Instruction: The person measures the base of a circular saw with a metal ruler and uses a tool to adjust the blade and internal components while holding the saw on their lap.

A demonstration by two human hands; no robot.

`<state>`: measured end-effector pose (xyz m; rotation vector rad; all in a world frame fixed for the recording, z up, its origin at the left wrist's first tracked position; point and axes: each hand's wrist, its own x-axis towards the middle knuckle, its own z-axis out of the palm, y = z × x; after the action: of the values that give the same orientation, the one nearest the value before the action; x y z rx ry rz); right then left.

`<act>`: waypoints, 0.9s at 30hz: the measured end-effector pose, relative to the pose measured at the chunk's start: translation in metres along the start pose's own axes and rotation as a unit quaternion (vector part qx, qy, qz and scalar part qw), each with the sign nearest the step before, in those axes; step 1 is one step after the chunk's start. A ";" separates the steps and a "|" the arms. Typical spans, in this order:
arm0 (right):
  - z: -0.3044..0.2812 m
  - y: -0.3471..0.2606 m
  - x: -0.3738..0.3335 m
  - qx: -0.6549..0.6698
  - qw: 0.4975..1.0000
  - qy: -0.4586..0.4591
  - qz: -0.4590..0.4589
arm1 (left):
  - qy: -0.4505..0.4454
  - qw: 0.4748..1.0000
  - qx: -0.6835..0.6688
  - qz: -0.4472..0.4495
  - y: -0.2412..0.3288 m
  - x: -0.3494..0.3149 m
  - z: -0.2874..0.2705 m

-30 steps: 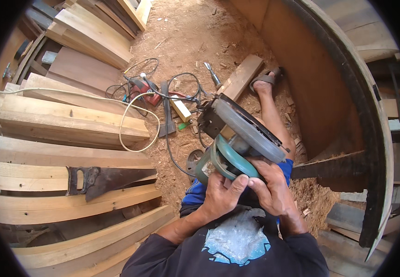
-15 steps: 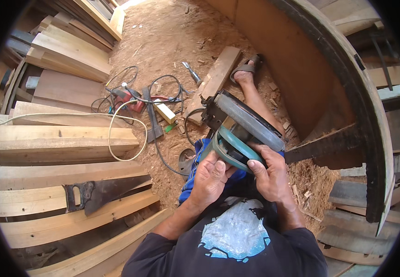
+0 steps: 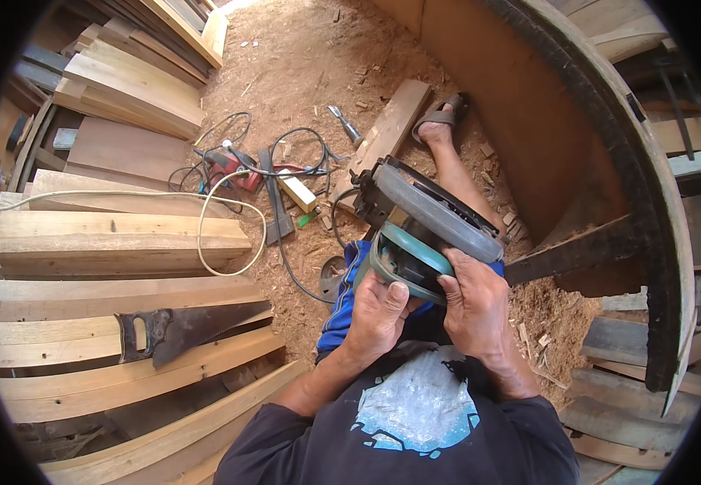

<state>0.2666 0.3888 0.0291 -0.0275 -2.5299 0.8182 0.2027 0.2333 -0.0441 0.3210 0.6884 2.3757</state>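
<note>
A circular saw (image 3: pixel 415 222) with a green handle and a grey blade guard is held in both my hands above my lap, its base plate tipped away from me. My left hand (image 3: pixel 376 317) closes round the left side of the green handle loop, thumb up along the edge. My right hand (image 3: pixel 477 303) grips the handle's right end near the guard, its thumb bent against the green casing. The fingers under the handle are hidden. A black cord (image 3: pixel 338 217) leaves the saw's far left side.
A handsaw (image 3: pixel 164 327) lies on stacked timber (image 3: pixel 116 242) to my left. On the sawdust-covered ground are a red power tool (image 3: pixel 236 172), cables, a chisel (image 3: pixel 344 123) and a plank (image 3: pixel 387 137). A large curved wooden panel (image 3: pixel 520 121) stands at the right, by my sandalled foot (image 3: pixel 439 121).
The circular saw has shifted very slightly in my hands. My right thumb has bent more against the casing. The whole view has drifted a little; both hands keep their grip.
</note>
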 end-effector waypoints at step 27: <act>-0.038 -0.015 0.024 -0.153 0.987 -0.046 -0.031 | -0.037 0.995 0.088 -0.002 -0.026 0.003 -0.002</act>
<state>0.2641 0.4008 0.0745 -0.0121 -2.7053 0.4096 0.2128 0.2514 -0.0597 0.4805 0.8656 2.2922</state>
